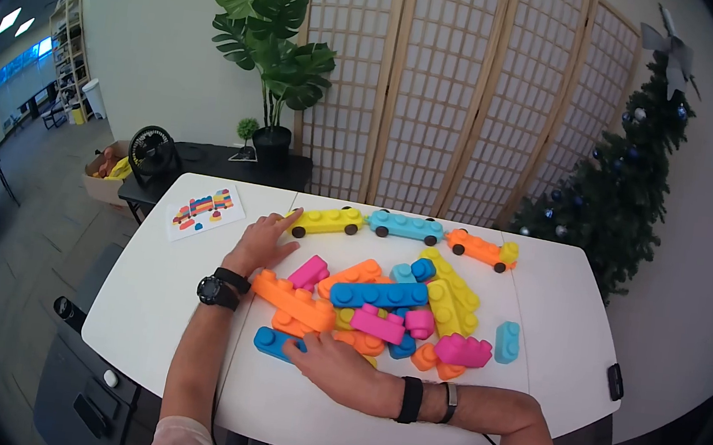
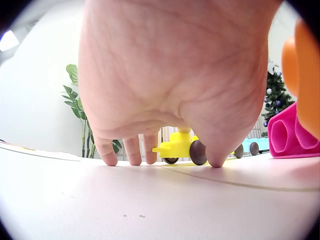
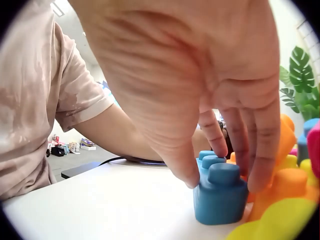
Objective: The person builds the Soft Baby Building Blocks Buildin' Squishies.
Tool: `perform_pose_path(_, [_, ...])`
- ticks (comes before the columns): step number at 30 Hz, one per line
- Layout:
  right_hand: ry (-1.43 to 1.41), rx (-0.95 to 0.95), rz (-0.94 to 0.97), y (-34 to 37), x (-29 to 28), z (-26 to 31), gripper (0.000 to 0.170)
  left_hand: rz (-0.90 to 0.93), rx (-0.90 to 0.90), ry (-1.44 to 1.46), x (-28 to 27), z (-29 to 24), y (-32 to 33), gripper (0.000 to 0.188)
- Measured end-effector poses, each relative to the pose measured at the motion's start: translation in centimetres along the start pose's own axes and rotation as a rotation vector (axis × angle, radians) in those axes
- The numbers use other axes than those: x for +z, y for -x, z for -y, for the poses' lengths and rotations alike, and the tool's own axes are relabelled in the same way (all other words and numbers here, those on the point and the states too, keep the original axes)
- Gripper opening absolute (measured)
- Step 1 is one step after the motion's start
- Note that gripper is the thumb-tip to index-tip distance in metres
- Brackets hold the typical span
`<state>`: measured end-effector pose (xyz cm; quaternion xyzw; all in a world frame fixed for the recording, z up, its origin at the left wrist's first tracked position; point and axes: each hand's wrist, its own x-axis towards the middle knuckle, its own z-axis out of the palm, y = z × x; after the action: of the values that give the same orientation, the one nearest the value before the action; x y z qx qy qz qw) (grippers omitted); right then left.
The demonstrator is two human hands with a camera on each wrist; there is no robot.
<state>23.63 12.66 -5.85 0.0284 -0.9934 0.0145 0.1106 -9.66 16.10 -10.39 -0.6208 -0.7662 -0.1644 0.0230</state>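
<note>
My left hand (image 1: 261,245) rests at the rear of the yellow toy car (image 1: 327,222), fingertips down on the white table. In the left wrist view the yellow car (image 2: 178,146) shows between thumb and fingers, beyond the palm. A light blue car (image 1: 406,226) and an orange car (image 1: 478,250) stand in line to its right. With the right hand (image 1: 344,372) I pinch a blue toy brick (image 1: 270,343) at the pile's near left edge. Thumb (image 3: 186,170) and fingers lie on opposite sides of this studded brick (image 3: 220,200) in the right wrist view.
A pile of large bricks covers the table's middle, with a long blue brick (image 1: 379,294) on top and an orange one (image 1: 295,301) at left. A light blue brick (image 1: 507,342) lies apart at right. A picture card (image 1: 206,212) lies at the back left.
</note>
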Motion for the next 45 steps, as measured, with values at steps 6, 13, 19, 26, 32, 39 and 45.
perform_pose_path(6, [-0.094, 0.060, 0.083, 1.1, -0.3, -0.6, 0.037, -0.034, 0.051, 0.042, 0.4, 0.6, -0.1, 0.085])
perform_pose_path(13, [-0.324, 0.128, -0.205, 3.6, -13.5, -8.2, 0.040, -0.032, 0.035, 0.050, 0.1, 0.1, 0.0, 0.085])
perform_pose_path(19, [0.002, 0.474, -0.327, 10.1, -14.0, -26.5, 0.044, -0.017, 0.019, 0.052, 0.0, 0.0, 0.0, 0.084])
perform_pose_path(26, [-0.040, 0.754, -0.157, 16.0, -8.6, -36.0, 0.046, 0.018, 0.009, 0.051, -0.6, -0.4, 0.1, 0.087])
perform_pose_path(32, [-0.085, 0.813, -0.065, 16.5, -7.9, -36.9, 0.052, 0.015, 0.005, 0.053, -0.5, -0.4, 0.0, 0.085])
perform_pose_path(39, [-0.088, 0.811, -0.031, 16.6, -7.7, -37.1, 0.053, 0.001, 0.016, 0.061, -0.4, -0.3, 0.1, 0.085])
perform_pose_path(45, [-0.077, 0.826, -0.038, 16.6, -7.1, -37.3, 0.057, 0.021, -0.017, 0.068, -0.8, -0.8, 0.0, 0.084])
